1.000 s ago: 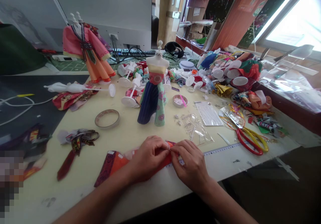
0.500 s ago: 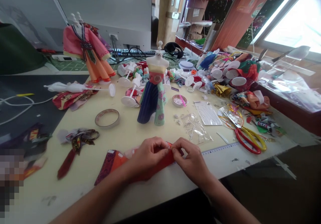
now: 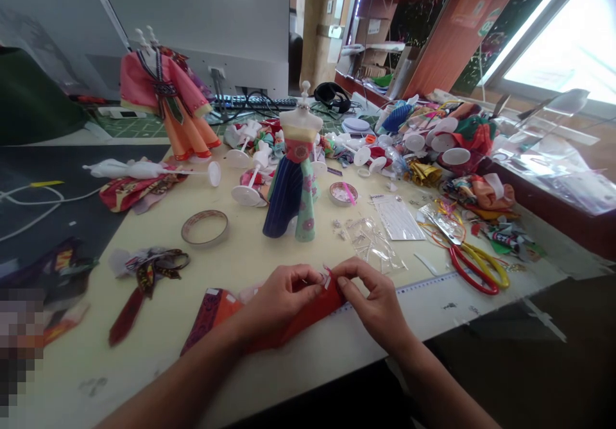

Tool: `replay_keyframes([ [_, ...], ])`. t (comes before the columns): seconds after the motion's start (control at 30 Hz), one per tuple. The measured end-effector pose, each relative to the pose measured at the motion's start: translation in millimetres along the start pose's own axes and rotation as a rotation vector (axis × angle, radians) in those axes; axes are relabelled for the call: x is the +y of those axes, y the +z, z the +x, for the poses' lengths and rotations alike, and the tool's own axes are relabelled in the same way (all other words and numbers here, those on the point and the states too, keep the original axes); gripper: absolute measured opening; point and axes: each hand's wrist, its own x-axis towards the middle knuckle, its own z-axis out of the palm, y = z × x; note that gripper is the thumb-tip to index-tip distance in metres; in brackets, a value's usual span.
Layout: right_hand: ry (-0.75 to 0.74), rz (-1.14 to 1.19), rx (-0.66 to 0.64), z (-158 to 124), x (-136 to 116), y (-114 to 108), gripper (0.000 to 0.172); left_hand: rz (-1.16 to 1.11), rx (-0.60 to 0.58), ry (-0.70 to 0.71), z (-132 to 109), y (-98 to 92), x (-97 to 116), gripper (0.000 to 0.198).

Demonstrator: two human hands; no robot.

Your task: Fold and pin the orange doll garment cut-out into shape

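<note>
A piece of red-orange cloth (image 3: 308,321) with a purple patterned band at its left end lies along the front of the table, its right end raised between my hands. My left hand (image 3: 291,291) pinches the cloth's upper edge with thumb and forefinger. Close beside it, my right hand (image 3: 373,297) is closed on the right end of the same cloth. A small whitish strip (image 3: 328,281) stands up from the edge between the fingertips. Small white patches also show on the cloth's left part. My left forearm hides some of it.
Behind my hands stands a small dress form (image 3: 293,179) in a blue and green skirt. A tape roll (image 3: 205,227) lies left of it. Right are scissors (image 3: 474,269), a ruler (image 3: 423,286), a small bowl (image 3: 343,193) and a clear bag (image 3: 378,246). Doll stands and fabric scraps crowd the back.
My fingertips have drawn slightly apart, and the whitish strip now shows between them. The right hand has shifted a little to the right, and more of the red cloth is visible.
</note>
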Motion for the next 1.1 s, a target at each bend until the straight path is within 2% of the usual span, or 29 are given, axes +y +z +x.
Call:
replay_keyframes([
  [0.07,-0.082,-0.035,-0.015,3,-1,-6,0.021,0.010,-0.007,0.006,-1,0.2,1,0.016],
  [0.2,-0.114,-0.100,-0.242,11,-3,-15,0.048,0.017,-0.026,0.036,-2,1.5,1,0.015],
  [0.27,-0.126,-0.130,-0.321,13,-3,-16,0.052,0.032,-0.022,0.064,-2,1.9,0,0.015],
  [0.33,-0.161,-0.176,-0.344,14,-3,-15,0.050,0.060,-0.030,0.088,-2,1.9,0,0.016],
  [0.6,-0.248,-0.316,-0.242,10,-3,-13,0.028,0.145,-0.014,0.068,-2,1.9,3,0.017],
  [0.9,-0.268,-0.359,-0.097,1,2,-13,0.025,0.064,0.014,-0.022,-4,3.8,3,0.019],
  [1.1,-0.260,-0.349,-0.070,0,6,-12,0.024,0.040,0.038,-0.039,-4,4.5,-2,0.029],
])
